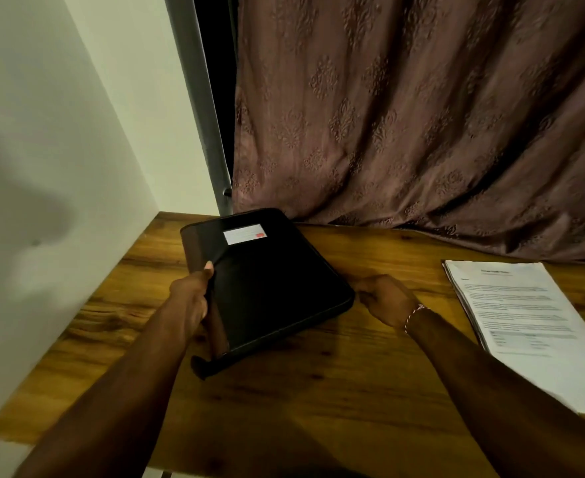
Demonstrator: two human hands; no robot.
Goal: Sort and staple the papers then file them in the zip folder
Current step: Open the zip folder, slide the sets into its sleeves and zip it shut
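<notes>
A black zip folder (pixel 270 284) with a brown spine and a white label lies closed on the wooden table (pixel 318 391), near the back left. My left hand (pixel 189 298) grips its left spine edge, thumb on top. My right hand (pixel 386 298) is at the folder's right corner, fingers curled against the zipper edge; what they pinch is hidden. A stack of printed white papers (pixel 525 326) lies at the table's right side, apart from both hands.
A brown patterned curtain (pixel 422 115) hangs behind the table and drapes onto its back edge. A white wall (pixel 42 167) runs along the table's left side. A grey metal frame (pixel 201 98) stands at the back left.
</notes>
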